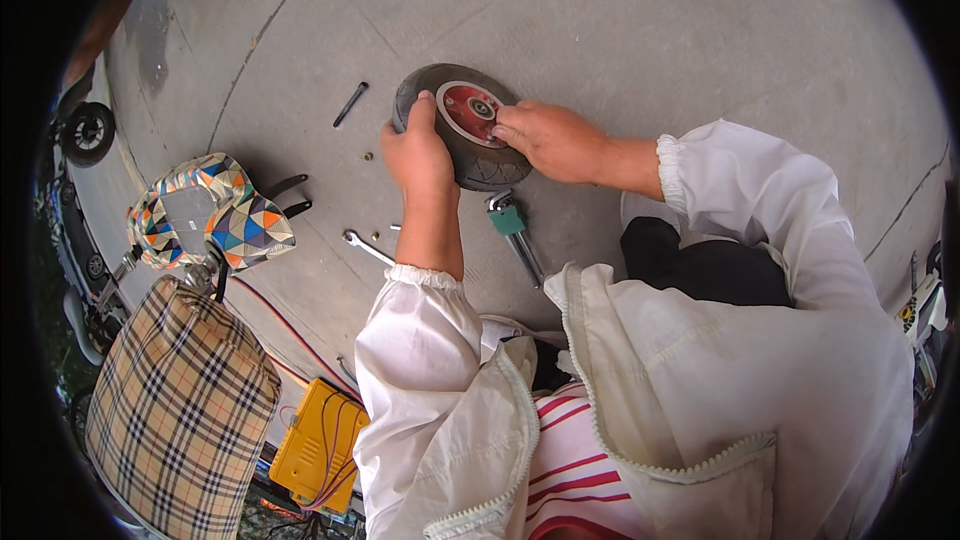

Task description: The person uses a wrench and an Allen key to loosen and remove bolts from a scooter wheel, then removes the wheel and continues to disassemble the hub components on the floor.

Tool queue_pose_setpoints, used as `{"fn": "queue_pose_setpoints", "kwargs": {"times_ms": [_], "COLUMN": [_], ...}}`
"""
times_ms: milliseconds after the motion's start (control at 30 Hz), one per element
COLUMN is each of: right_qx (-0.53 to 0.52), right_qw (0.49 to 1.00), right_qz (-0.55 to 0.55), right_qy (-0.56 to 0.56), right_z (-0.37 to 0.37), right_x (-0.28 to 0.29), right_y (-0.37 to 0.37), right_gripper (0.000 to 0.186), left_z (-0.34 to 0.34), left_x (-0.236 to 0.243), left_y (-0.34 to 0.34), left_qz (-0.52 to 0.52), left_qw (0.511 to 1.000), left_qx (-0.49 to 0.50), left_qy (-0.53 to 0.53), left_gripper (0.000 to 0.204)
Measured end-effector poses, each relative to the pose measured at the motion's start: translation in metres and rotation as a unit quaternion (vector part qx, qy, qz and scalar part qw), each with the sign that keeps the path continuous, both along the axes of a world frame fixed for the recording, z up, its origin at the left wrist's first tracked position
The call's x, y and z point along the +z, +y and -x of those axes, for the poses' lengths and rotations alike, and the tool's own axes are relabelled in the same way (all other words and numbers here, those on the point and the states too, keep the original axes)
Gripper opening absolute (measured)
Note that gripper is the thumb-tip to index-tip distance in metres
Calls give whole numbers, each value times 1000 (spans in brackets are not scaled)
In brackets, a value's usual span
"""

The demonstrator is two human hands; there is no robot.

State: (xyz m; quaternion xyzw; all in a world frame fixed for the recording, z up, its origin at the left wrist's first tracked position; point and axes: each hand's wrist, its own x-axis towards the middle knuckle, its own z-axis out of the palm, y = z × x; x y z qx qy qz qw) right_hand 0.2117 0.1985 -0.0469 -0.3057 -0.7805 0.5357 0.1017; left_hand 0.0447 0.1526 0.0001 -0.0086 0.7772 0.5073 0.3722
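A small black-tyred wheel (pixel 493 168) with a red hub and a round bearing in its centre is held tilted above the concrete. My left hand (pixel 420 152) grips the tyre from the left, thumb laid over its upper side. On the hub's right side, my right hand (pixel 548 140) has its fingertips pinched together against the red rim; whatever they hold is hidden. Just below the wheel lies a hex key set (pixel 508 221) in a green holder. A long dark bolt (pixel 351 104) rests to the left, and an open-ended wrench (pixel 368 247) lies partly behind my left forearm.
Small metal nuts (pixel 368 156) are scattered on the concrete floor (pixel 700 30). At left stand a colourful triangle-patterned cover (pixel 240 205) with black levers and a plaid cover (pixel 185 400). A yellow case (pixel 318 440) with cables sits at lower left. Parked vehicles line the left edge.
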Motion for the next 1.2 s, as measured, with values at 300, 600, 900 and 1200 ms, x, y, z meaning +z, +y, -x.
{"fn": "queue_pose_setpoints", "kwargs": {"times_ms": [300,600,900,1200], "right_qx": [-53,-35,-35,-61], "right_qw": [994,985,975,977], "right_qz": [57,-24,-75,-135], "right_qy": [-80,-165,-204,-156], "right_z": [-19,12,15,14], "right_x": [32,55,36,37], "right_y": [-12,2,1,5], "right_gripper": [26,34,37,39], "left_z": [21,74,60,57], "left_x": [21,-14,8,17], "left_y": [19,46,67,73], "left_qz": [5,144,239,262], "left_qw": [997,983,965,955], "left_qx": [-42,-67,-103,-125], "left_qy": [-65,-86,41,67], "left_gripper": [88,83,63,64]}}
